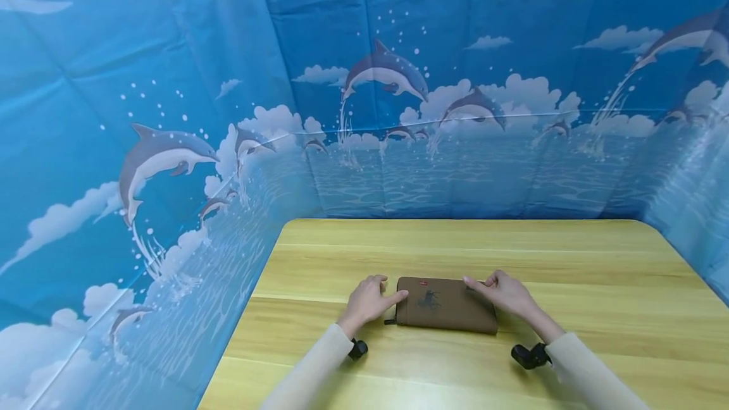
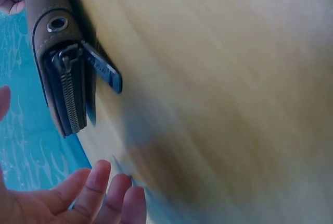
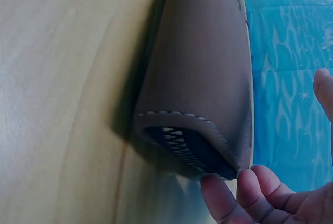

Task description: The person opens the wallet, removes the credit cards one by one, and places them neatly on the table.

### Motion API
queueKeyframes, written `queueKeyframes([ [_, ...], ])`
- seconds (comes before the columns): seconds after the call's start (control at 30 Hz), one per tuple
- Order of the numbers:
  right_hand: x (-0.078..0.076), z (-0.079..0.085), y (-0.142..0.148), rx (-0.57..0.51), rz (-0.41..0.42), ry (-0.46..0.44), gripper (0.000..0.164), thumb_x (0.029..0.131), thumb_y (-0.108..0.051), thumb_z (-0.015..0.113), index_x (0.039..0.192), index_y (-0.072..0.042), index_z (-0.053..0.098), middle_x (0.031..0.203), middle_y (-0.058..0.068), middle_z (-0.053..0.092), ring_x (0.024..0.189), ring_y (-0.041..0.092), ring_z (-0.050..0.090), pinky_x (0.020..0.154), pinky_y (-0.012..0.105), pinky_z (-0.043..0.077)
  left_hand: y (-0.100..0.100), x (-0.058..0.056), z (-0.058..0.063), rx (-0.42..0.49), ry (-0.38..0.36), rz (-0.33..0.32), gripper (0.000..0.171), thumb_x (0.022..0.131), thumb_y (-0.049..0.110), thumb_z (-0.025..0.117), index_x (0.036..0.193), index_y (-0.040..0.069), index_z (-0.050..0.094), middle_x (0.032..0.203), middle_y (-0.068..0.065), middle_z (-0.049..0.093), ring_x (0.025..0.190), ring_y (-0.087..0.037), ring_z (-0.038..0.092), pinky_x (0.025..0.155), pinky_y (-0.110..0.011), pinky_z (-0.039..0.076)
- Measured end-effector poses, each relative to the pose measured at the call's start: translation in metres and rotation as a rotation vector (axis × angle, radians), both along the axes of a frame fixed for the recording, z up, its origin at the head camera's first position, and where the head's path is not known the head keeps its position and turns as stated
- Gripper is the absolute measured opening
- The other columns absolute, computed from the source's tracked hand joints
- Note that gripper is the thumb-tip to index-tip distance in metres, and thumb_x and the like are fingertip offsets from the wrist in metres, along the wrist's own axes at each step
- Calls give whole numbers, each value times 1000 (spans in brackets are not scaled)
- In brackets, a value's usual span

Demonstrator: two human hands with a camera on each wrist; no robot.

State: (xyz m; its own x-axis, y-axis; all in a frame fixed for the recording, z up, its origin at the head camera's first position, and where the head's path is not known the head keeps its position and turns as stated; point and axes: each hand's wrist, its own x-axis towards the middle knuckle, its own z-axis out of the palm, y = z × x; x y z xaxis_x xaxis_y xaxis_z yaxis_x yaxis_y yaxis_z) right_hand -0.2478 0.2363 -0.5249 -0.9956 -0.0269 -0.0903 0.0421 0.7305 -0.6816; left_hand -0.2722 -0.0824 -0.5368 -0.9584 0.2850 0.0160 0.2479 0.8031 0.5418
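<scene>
See a long brown wallet (image 1: 461, 312) lying on the pale wooden tabletop (image 1: 364, 242), between the left hand (image 1: 370, 301) and the right hand (image 1: 507, 295). Notice a dark horse print (image 1: 429, 300) and small red tag (image 1: 423, 283) on the cover, pale stitching, a silvery eyelet (image 2: 58, 24), a metal zip (image 2: 73, 107), and a dark zip pull (image 2: 104, 70) jutting from the left end. Find the left fingers loosely bent, wide of the thumb, just beside that end; cannot tell of any thumb contact. Find the right fingers touching the far right corner, thumb well apart. Trace open wood behind to the round-cornered far edge, by the blue dolphin backdrop (image 1: 398, 176), broader rightward than leftward, and nearer between the sleeves (image 1: 313, 369).
</scene>
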Motion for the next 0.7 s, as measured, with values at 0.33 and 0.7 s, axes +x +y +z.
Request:
queueKeyframes([
  [0.33,3,-11,1,-52,-42,-65,72,85,-64,55,101,6,49,76,10,55,61,20,51,55,32,41,7,4,-9,-58,25,48,82,79,73,53,120,3,63,90,1,56,87,-20,51,63,-31,43],
  [0.7,2,-24,2,-51,-53,-87,70,84,-64,57,95,3,43,75,11,48,64,21,46,55,31,36,13,2,-11,-136,61,46,85,78,74,54,126,4,61,93,-7,54,79,-21,40,61,-29,36],
])
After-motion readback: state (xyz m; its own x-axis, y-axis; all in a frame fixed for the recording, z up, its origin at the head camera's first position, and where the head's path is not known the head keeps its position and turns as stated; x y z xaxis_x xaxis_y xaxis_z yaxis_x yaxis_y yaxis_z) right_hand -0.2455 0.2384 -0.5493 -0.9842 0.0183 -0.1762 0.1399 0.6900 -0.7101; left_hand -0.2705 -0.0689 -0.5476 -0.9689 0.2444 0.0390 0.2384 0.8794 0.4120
